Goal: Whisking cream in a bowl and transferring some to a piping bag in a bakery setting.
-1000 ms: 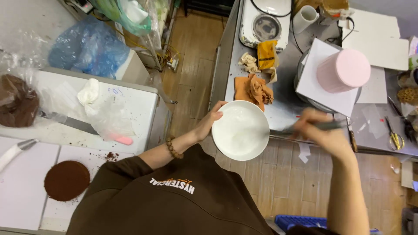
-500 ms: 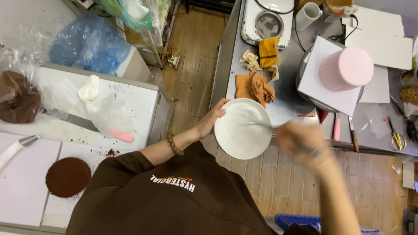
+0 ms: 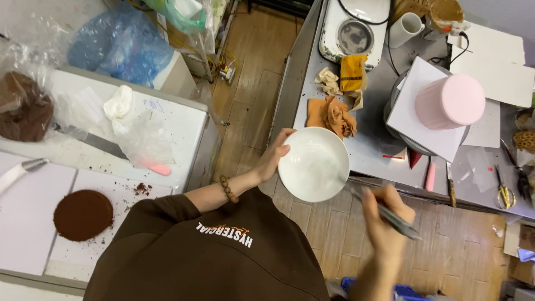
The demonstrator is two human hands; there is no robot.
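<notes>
My left hand [image 3: 272, 156] grips the left rim of a white bowl [image 3: 314, 163] and holds it in the air beside the steel counter edge. The bowl's inside is smeared with white cream. My right hand [image 3: 384, 221] is closed around a long grey-handled tool [image 3: 390, 216] whose front end reaches into the bowl's right side. Both hands are in front of my brown sweatshirt. A bead bracelet [image 3: 225, 189] sits on my left wrist.
A pink round cake [image 3: 450, 101] stands on a white board on a turntable on the steel counter [image 3: 373, 139]. Orange cloths [image 3: 332, 114], a cup [image 3: 405, 29], a scale [image 3: 355, 25], knives and scissors [image 3: 504, 192] lie there. At left, a brown cake layer [image 3: 83, 214] rests on a white board.
My right hand has drawn back from the counter toward me and lower, bringing the tool's tip into the bowl. The bowl stays held in my left hand.
</notes>
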